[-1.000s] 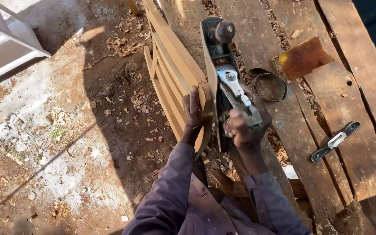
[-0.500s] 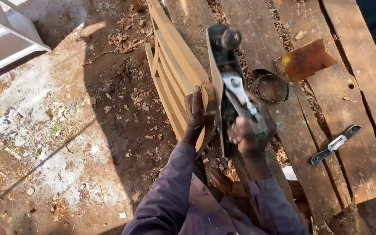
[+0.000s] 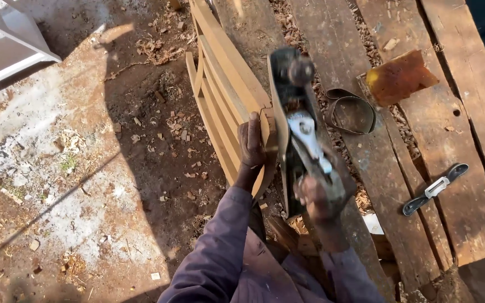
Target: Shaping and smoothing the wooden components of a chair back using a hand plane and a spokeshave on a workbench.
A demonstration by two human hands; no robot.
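Holding the big metal hand plane by its back handle, your right hand is wrapping its fingers tight around it. The plane is looking blurry, so it seems to be sliding along the thin top edge of the wooden frame. Your left hand is gripping the near end of that frame, fingers curled over the wood, just beside the plane's side.

Curly wood shavings are lying all over the dirt floor, so it looks like plenty of wood is already shaved off. I am guessing the job is partway along, because the plane is sitting on the edge with more wood reaching out in front of it. How smooth the edge is, I cannot tell.

The frame is standing on its side, leaning against the plank surface. On those planks a dark strap loop, a rusty metal piece and a small metal tool are resting, well apart from your hands.
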